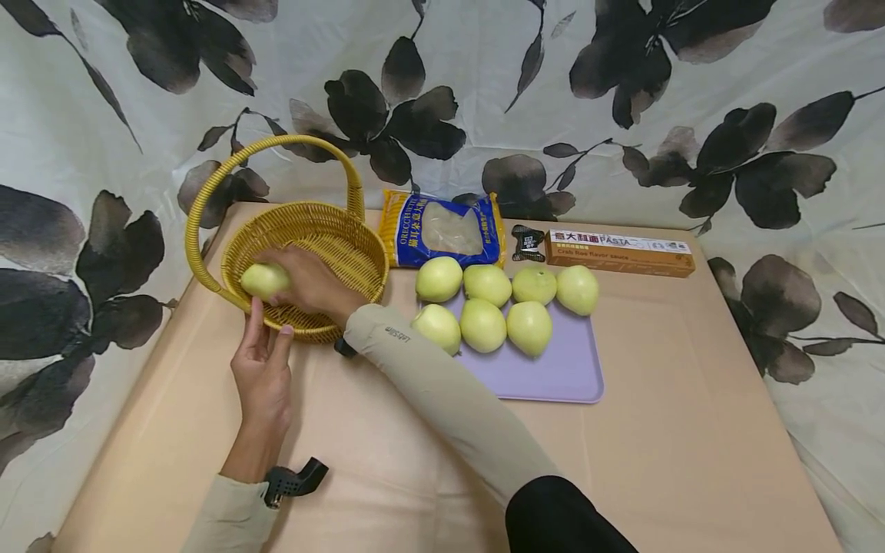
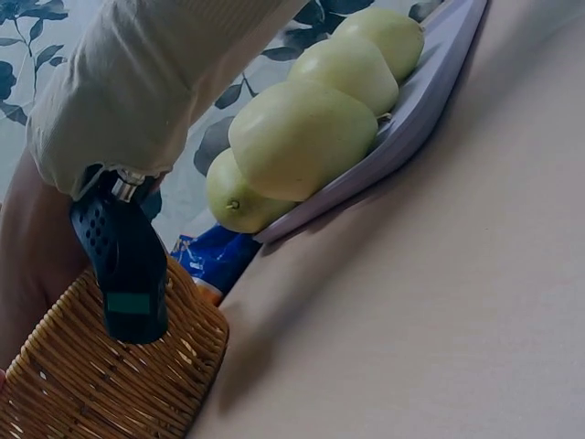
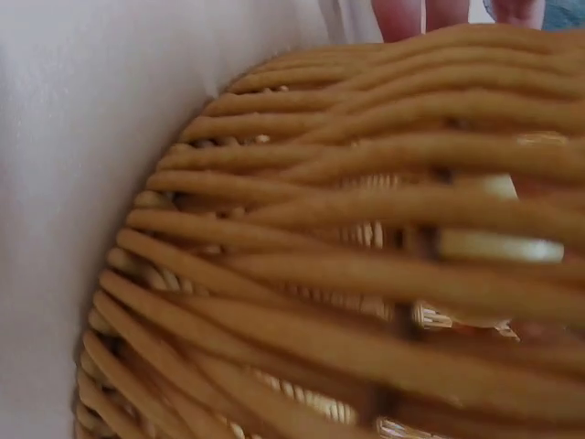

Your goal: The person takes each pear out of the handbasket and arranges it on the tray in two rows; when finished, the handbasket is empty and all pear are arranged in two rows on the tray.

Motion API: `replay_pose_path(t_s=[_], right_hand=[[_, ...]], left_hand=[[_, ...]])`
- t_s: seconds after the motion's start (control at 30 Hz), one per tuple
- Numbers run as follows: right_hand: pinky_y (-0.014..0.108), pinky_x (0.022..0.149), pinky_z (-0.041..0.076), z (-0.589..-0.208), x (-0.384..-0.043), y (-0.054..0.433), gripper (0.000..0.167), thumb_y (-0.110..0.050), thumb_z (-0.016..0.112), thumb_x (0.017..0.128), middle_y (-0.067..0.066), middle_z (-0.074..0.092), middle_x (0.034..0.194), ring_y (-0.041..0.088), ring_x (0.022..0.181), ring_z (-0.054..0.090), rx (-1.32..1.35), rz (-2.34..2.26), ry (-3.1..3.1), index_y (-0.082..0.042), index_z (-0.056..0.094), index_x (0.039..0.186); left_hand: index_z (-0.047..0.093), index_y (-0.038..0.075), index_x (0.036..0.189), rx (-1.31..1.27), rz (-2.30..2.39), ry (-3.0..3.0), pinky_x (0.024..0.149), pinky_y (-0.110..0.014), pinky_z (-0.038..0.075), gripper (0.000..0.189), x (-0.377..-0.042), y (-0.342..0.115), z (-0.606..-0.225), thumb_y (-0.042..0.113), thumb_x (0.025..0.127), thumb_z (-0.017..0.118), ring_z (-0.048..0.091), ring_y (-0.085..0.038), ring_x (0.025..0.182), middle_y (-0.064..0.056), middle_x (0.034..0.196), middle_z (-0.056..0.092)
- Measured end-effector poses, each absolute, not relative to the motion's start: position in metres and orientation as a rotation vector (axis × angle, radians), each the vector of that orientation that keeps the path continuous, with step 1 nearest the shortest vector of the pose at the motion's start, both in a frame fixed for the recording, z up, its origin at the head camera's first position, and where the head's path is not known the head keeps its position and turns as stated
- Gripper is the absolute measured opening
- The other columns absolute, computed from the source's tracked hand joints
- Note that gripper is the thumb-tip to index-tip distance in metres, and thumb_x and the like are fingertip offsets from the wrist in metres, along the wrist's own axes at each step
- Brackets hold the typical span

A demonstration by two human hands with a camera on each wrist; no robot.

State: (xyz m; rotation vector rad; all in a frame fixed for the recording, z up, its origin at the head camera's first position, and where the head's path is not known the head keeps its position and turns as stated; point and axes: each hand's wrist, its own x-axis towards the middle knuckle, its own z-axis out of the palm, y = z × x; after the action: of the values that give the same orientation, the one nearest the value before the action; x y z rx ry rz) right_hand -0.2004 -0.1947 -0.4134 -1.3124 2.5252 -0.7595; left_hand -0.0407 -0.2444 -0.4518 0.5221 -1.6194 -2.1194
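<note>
Inside the yellow wicker basket [image 1: 318,230], at its left side, my right hand [image 1: 304,280] holds a pale green apple [image 1: 266,282] by its right side. My left hand [image 1: 263,372] is at the near-left rim, its straight fingers touching the basket below that apple. In the right wrist view the woven wall [image 3: 302,210] fills most of the picture, with fingertips [image 3: 448,16] at its upper edge. The left wrist view shows the right sleeve [image 2: 137,82] reaching over the basket, with a black wrist camera [image 2: 128,274] in front of the wicker.
Several pale green apples [image 1: 483,326] sit on a lilac tray [image 1: 553,380] right of the basket. Behind it lie a blue and yellow pasta bag [image 1: 442,230], a small black packet [image 1: 528,243] and a brown pasta box [image 1: 618,253]. The basket's tall handle [image 1: 200,223] arches upward.
</note>
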Motion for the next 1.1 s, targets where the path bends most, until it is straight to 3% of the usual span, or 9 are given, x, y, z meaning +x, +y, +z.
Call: replay_pose_path(t_s=[0.37,0.6,0.9,1.1], right_hand=[[0.018,0.097,0.047,-0.414,-0.194,-0.188,0.061,-0.029,0.086,0.091,-0.007,0.068,0.137,0.008,0.121,0.059,-1.164,-0.804,2.593,-0.026,0.06,0.145],[0.019,0.102,0.047,-0.405,-0.188,-0.174,0.061,-0.031,0.088,0.088,-0.006,0.068,0.137,0.007,0.123,0.06,-1.11,-0.89,2.593,-0.026,0.062,0.143],[0.02,0.107,0.045,-0.382,-0.179,-0.135,0.061,-0.029,0.089,0.088,-0.007,0.066,0.142,0.009,0.13,0.058,-1.029,-1.134,2.555,-0.027,0.063,0.143],[0.022,0.101,0.048,-0.368,-0.168,-0.096,0.061,-0.03,0.09,0.088,-0.004,0.066,0.136,0.01,0.124,0.059,-1.026,-1.264,2.566,-0.026,0.063,0.143]], left_hand=[[0.03,0.023,0.167,0.538,-2.109,-1.643,0.13,-0.026,0.028,0.072,-0.041,-0.243,-0.451,-0.002,0.106,0.058,0.014,-0.017,0.167,0.004,0.18,0.011],[0.03,0.024,0.167,0.552,-2.105,-1.653,0.13,-0.026,0.027,0.072,-0.04,-0.245,-0.451,-0.002,0.106,0.058,0.014,-0.014,0.167,0.004,0.18,0.011],[0.027,0.026,0.168,0.523,-2.121,-1.657,0.13,-0.024,0.026,0.073,-0.041,-0.245,-0.451,0.0,0.107,0.058,0.01,-0.016,0.167,0.004,0.181,0.006],[0.029,0.029,0.167,0.536,-2.13,-1.636,0.131,-0.026,0.026,0.072,-0.042,-0.245,-0.451,-0.002,0.107,0.057,0.012,-0.017,0.167,0.003,0.181,0.009]])
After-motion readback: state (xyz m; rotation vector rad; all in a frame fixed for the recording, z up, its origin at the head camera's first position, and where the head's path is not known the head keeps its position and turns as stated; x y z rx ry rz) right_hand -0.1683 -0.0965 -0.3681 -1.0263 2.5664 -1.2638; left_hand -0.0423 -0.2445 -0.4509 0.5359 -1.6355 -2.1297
